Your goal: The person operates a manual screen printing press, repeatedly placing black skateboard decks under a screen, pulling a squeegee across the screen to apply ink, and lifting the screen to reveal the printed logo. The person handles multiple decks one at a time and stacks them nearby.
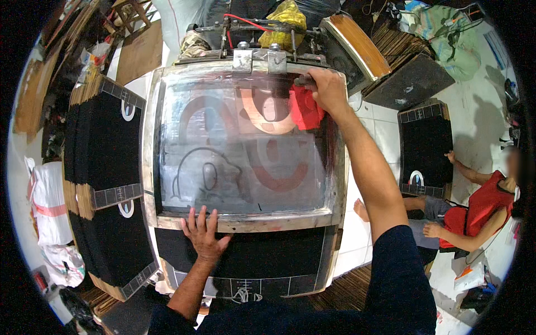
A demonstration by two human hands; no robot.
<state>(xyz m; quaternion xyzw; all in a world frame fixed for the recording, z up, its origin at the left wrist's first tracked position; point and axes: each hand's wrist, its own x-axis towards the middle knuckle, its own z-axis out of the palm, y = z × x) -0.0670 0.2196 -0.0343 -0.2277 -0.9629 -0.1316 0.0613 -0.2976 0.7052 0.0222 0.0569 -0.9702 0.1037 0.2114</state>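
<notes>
A silk-screen frame (151,145) with faint curved designs lies over a black printed board (245,251), held at the back by two metal clamps (242,61). My left hand (204,231) rests with fingers spread on the frame's lower edge. My right hand (326,89) is closed on a dark bar, apparently a squeegee handle (303,80), near the screen's upper right corner. A bright red patch (305,109), ink or a red-coated blade, shows just below that hand; I cannot tell which.
Stacks of black boards stand at left (106,139) and right (424,145). A seated co-worker in a red top (480,206) touches the right stack. A wood-topped frame (355,44), yellow plastic (282,22) and white sacks (50,201) lie around the machine.
</notes>
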